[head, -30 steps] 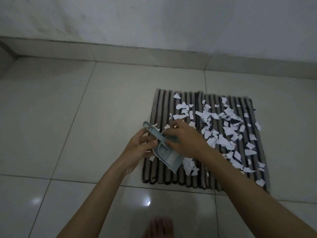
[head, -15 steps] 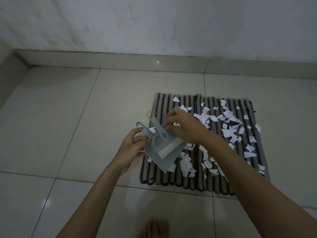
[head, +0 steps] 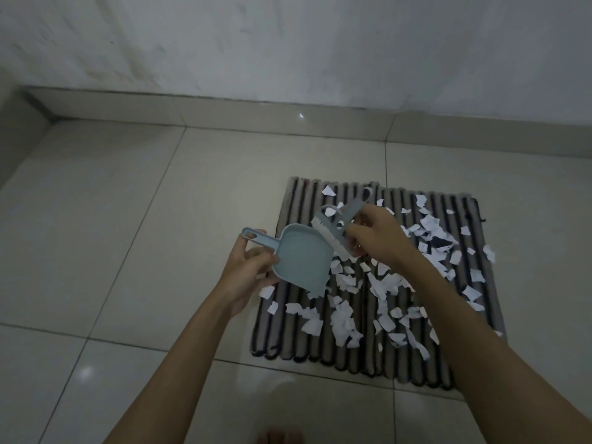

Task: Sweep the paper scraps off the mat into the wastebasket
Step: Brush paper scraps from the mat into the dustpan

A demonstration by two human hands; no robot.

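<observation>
A striped mat (head: 301, 344) lies on the tiled floor, strewn with many white paper scraps (head: 342, 318). My left hand (head: 248, 270) grips the handle of a small light-blue dustpan (head: 301, 257), held above the mat's left edge with its hollow facing up and nothing in it. My right hand (head: 374, 238) holds a small grey hand brush (head: 336, 225) with white bristles, just beyond the pan's far rim, above the mat. No wastebasket is in view.
Glossy pale floor tiles (head: 128, 235) surround the mat. A wall with a tiled skirting (head: 224, 113) runs along the far side, with a corner at the far left. My bare toes (head: 282, 435) show at the bottom edge.
The brush was nested in the dustpan a second ago. My right hand has pulled it out and lifted it away to the right, and my left hand has turned the pan hollow side up.
</observation>
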